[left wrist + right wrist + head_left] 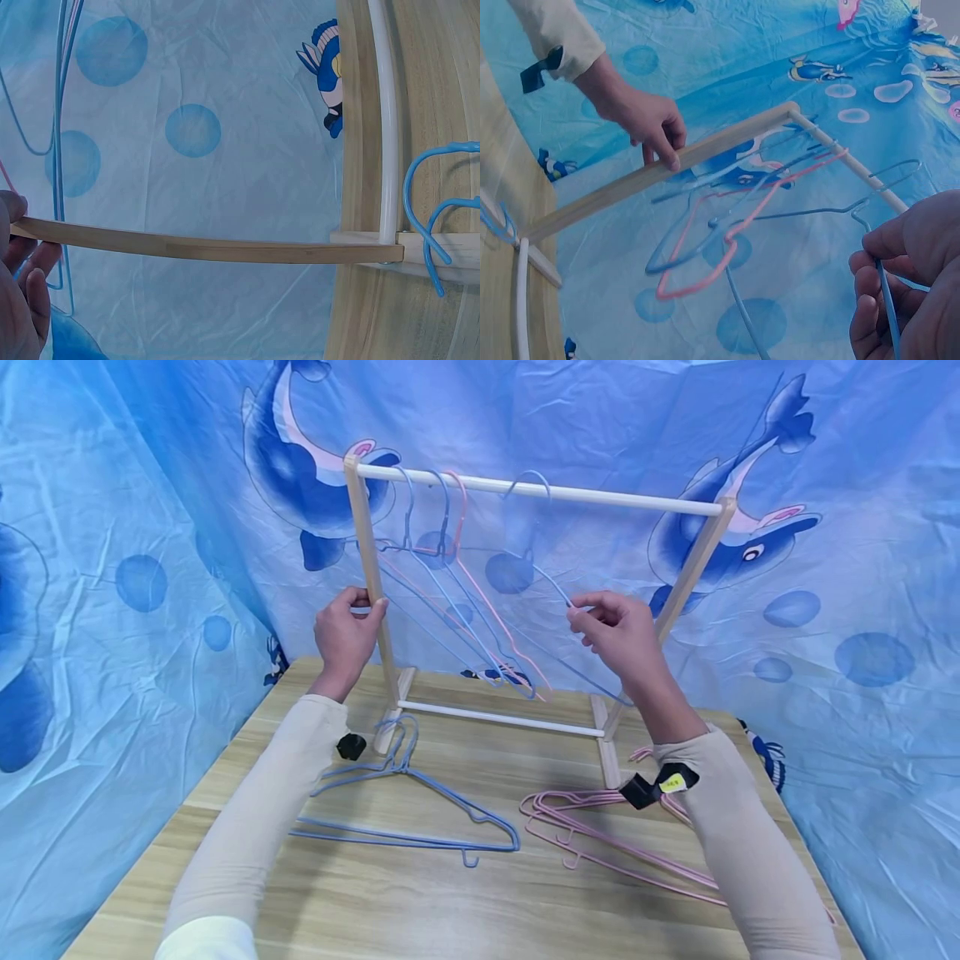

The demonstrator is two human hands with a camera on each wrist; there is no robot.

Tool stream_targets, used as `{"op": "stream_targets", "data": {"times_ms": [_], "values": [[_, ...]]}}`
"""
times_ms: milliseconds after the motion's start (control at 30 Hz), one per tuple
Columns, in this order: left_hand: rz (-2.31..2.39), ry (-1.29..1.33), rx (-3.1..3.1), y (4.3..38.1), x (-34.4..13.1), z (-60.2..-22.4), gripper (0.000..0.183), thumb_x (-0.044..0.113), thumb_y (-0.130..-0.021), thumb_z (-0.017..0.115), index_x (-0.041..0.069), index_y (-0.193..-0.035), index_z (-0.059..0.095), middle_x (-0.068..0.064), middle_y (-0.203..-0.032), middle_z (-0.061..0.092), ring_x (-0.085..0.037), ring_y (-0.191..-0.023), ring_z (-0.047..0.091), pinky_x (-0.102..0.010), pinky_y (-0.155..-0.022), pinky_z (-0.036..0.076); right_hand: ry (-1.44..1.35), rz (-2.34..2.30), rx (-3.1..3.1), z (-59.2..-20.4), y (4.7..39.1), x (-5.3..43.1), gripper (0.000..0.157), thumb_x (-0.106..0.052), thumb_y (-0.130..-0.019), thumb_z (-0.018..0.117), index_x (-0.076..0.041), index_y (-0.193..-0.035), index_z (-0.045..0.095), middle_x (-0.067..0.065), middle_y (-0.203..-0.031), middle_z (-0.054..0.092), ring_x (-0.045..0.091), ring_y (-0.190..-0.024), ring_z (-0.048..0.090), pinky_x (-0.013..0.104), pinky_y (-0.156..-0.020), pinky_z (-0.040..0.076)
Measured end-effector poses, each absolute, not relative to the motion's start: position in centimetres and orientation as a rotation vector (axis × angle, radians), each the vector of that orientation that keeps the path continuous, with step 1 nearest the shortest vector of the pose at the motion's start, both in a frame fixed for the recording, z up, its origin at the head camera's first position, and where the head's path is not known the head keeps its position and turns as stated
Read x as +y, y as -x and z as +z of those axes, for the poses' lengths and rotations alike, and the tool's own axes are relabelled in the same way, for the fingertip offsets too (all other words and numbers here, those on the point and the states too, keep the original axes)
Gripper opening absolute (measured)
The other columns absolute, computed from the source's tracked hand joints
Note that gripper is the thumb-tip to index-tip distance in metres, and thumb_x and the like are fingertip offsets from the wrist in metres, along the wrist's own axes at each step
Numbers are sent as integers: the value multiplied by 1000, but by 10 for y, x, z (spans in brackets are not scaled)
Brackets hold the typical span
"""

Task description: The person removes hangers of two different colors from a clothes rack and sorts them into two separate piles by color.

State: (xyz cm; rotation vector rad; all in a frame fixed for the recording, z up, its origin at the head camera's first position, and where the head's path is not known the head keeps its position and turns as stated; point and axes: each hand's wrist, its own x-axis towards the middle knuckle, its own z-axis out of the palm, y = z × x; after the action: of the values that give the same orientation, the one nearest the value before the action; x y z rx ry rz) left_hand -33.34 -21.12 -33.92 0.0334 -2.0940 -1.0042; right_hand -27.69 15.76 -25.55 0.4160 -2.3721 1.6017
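My left hand [347, 635] grips the left wooden upright [365, 535] of a small clothes rack, thumb in front; the left wrist view shows the fingers around that upright [187, 249]. Higher and to the right, my right hand [618, 627] pinches one shoulder of a blue hanger [555, 583]. That hanger's hook [919, 165] is at the white top rail [600, 497], and whether its weight rests there I cannot tell. Left of it, two blue hangers [429, 560] and a pink hanger [480, 585] hang from the rail.
Blue hangers [457, 802] lie on the wooden table [420, 902] before the rack's left foot. Several pink hangers [592, 835] lie at the right, under my right forearm. A white lower bar [510, 718] joins the feet. Blue patterned cloth [862, 568] surrounds the table.
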Motion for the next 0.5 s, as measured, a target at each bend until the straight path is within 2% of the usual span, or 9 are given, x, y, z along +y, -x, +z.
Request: {"op": "stream_targets", "data": {"times_ms": [133, 233, 367, 433, 500], "values": [[-1004, -36, -2097, 333, -211, -339, 28, 30, -97, 71, 5, -107, 74, -14, -102, 78, -30, -91, 75, -49, -78, 59, -411, 1551, -2383, -263, 272, 168, 29, -22, -100, 67, -1, -120, 72, -8, -80, 67, 13, -71, 61, 23, -65, 53], [-1008, -33, -2097, 333, -211, -338, 27, 29, -97, 71, 4, -107, 74, -14, -102, 77, -29, -92, 75, -49, -78, 59, -383, 1522, -2411, -268, 268, 174, 30, -23, -100, 68, -2, -121, 72, -1, -86, 68, 11, -70, 62, 22, -63, 53], [-1006, -26, -2098, 333, -211, -338, 29, 31, -98, 71, 4, -108, 74, -14, -103, 77, -29, -93, 75, -49, -78, 59, -384, 1493, -2418, -276, 266, 181, 30, -22, -99, 69, 0, -119, 73, 1, -91, 67, 8, -70, 62, 19, -61, 53], [-1001, -25, -2101, 333, -211, -338, 31, 33, -98, 70, 4, -109, 74, -14, -103, 77, -29, -92, 75, -49, -78, 59, -408, 1482, -2404, -282, 266, 185, 29, -19, -99, 69, 2, -118, 73, -3, -89, 67, 6, -69, 62, 18, -59, 53], [-1002, -23, -2103, 332, -211, -338, 31, 33, -98, 70, 4, -109, 74, -14, -103, 77, -29, -92, 75, -49, -78, 59, -427, 1468, -2400, -287, 266, 187, 28, -18, -98, 70, 2, -118, 74, 1, -88, 68, 5, -68, 62, 18, -59, 53]]}}
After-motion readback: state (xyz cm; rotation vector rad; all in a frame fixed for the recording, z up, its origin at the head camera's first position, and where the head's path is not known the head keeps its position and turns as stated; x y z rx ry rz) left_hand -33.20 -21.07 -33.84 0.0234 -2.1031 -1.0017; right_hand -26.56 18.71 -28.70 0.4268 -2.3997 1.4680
